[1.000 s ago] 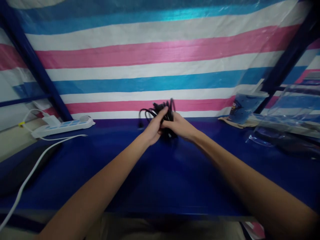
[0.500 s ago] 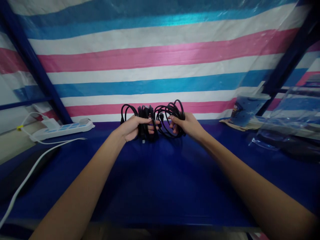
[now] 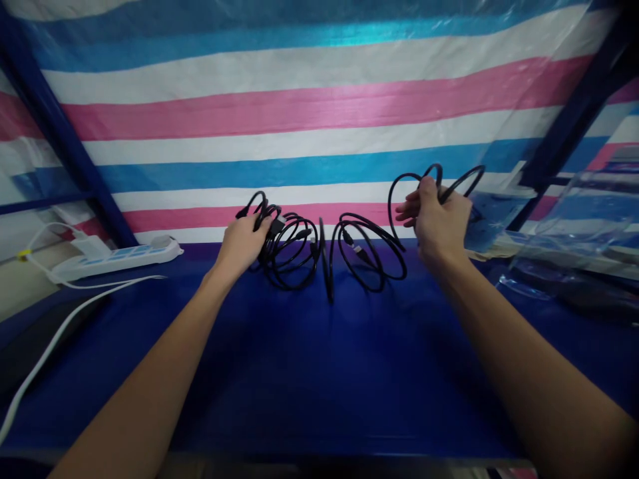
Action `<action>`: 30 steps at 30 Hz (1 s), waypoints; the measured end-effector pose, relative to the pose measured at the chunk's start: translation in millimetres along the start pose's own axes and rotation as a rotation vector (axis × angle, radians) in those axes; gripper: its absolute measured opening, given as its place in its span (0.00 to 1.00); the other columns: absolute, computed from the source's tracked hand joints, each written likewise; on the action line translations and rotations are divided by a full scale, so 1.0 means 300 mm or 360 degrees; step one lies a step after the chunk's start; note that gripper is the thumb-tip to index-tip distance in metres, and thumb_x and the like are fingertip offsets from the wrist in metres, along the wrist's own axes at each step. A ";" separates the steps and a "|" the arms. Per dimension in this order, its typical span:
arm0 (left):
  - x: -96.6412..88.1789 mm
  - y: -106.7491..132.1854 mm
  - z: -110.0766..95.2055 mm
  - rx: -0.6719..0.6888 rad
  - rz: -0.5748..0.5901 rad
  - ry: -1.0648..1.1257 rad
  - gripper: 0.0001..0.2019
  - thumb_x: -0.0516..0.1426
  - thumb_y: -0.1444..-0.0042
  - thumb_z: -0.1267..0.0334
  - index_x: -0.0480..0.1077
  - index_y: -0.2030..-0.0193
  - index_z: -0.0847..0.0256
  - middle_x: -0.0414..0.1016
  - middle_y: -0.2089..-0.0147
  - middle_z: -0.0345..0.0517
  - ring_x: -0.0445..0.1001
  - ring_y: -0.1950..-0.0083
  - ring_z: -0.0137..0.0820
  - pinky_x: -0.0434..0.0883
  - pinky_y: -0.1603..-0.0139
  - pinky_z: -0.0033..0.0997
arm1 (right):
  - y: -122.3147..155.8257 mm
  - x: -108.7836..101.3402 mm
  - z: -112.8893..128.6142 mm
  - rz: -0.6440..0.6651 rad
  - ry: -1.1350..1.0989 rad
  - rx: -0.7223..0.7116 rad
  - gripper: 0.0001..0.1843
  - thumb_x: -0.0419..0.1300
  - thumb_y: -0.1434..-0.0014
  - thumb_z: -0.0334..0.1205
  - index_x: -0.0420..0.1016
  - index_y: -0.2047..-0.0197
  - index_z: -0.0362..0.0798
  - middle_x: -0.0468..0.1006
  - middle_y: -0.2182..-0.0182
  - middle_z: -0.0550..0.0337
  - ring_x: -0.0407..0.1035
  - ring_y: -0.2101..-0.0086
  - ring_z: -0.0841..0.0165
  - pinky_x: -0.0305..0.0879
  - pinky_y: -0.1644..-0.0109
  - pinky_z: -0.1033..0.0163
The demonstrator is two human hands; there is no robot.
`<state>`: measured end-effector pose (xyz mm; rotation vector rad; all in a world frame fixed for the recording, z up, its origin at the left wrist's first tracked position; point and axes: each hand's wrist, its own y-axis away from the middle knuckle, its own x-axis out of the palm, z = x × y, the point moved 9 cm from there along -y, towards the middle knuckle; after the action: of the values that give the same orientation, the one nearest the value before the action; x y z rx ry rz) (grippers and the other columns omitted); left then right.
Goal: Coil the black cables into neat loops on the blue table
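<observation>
At the left, my left hand (image 3: 244, 241) is closed on a bundle of black cables (image 3: 289, 283), whose loops fan out to its right with connector ends among them. My right hand (image 3: 442, 219), raised above the desk at the right, grips loops of a black cable (image 3: 372, 226) between thumb and fingers. Its looser coils hang down toward the middle, with small plugs showing inside them. A single thin loop stands between the two groups. The parts inside each palm are hidden.
The blue desk (image 3: 319, 372) runs up to a striped plastic sheet (image 3: 319, 120). On the left lie a white power strip (image 3: 120, 259), a white cord (image 3: 60, 346) and a dark flat object (image 3: 50, 336). A drink cup (image 3: 494, 213) and clear plastic (image 3: 544, 259) occupy the right side.
My hands have moved apart, the right one up and to the right with cable loops, the left one slightly left. The coils between them have spread open.
</observation>
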<state>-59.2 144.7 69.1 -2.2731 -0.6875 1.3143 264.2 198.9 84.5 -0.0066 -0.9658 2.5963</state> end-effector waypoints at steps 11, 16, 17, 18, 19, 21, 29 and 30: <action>0.251 0.142 -0.077 -0.0413 0.1092 0.1272 0.28 0.50 0.45 0.38 0.71 0.57 0.65 0.75 0.62 0.55 0.74 0.66 0.36 0.68 0.71 0.30 | 0.305 0.292 -0.153 0.1373 -0.0192 0.1062 0.26 0.49 0.40 0.61 0.69 0.68 0.45 0.75 0.74 0.51 0.71 0.75 0.65 0.68 0.73 0.62; 0.292 0.193 -0.220 -0.0161 0.1095 0.1518 0.23 0.58 0.47 0.49 0.67 0.49 0.61 0.75 0.57 0.51 0.73 0.55 0.38 0.69 0.58 0.33 | 0.371 0.347 -0.083 0.1516 -0.0658 0.1151 0.25 0.54 0.44 0.61 0.74 0.68 0.45 0.74 0.75 0.56 0.68 0.74 0.68 0.67 0.69 0.63; 0.289 0.198 -0.238 -0.0126 0.1066 0.1548 0.25 0.62 0.50 0.54 0.65 0.46 0.60 0.74 0.56 0.50 0.73 0.55 0.37 0.69 0.56 0.34 | 0.362 0.344 -0.075 0.1467 -0.0666 0.1134 0.21 0.57 0.44 0.56 0.74 0.68 0.45 0.75 0.74 0.56 0.68 0.73 0.69 0.67 0.69 0.64; 0.285 0.202 -0.252 -0.0104 0.1041 0.1571 0.29 0.64 0.52 0.60 0.62 0.44 0.59 0.74 0.57 0.49 0.73 0.55 0.37 0.69 0.56 0.34 | 0.353 0.338 -0.071 0.1412 -0.0659 0.1128 0.16 0.59 0.45 0.51 0.74 0.68 0.45 0.75 0.74 0.56 0.69 0.72 0.69 0.67 0.68 0.64; 0.280 0.206 -0.265 -0.0090 0.1027 0.1594 0.31 0.64 0.54 0.64 0.61 0.42 0.60 0.74 0.58 0.49 0.73 0.57 0.36 0.69 0.57 0.35 | 0.343 0.331 -0.069 0.1346 -0.0646 0.1134 0.11 0.61 0.46 0.44 0.74 0.68 0.44 0.75 0.74 0.56 0.69 0.72 0.69 0.67 0.68 0.65; 0.268 0.212 -0.288 -0.0069 0.1018 0.1660 0.32 0.63 0.54 0.68 0.59 0.41 0.60 0.74 0.61 0.47 0.73 0.62 0.34 0.70 0.61 0.34 | 0.322 0.316 -0.064 0.1223 -0.0648 0.1134 0.04 0.62 0.48 0.35 0.72 0.70 0.44 0.75 0.74 0.57 0.69 0.72 0.69 0.66 0.69 0.65; 0.187 0.122 -0.144 -0.0283 0.0479 0.1306 0.22 0.57 0.49 0.64 0.65 0.45 0.65 0.74 0.66 0.49 0.71 0.76 0.30 0.66 0.75 0.31 | 0.171 0.226 -0.003 0.1054 0.0015 0.0222 0.12 0.57 0.46 0.33 0.66 0.57 0.47 0.72 0.73 0.60 0.64 0.79 0.71 0.57 0.78 0.64; 0.164 0.104 -0.107 -0.0300 0.0360 0.1182 0.19 0.56 0.48 0.63 0.67 0.48 0.65 0.73 0.68 0.48 0.70 0.76 0.30 0.65 0.75 0.31 | 0.147 0.209 0.003 0.0986 0.0165 0.0059 0.10 0.57 0.46 0.33 0.67 0.58 0.46 0.73 0.71 0.58 0.65 0.77 0.70 0.58 0.76 0.64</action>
<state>-3.5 146.1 32.9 -2.7803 -0.2995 0.4024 190.7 188.9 64.8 -0.5007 -0.9953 3.1244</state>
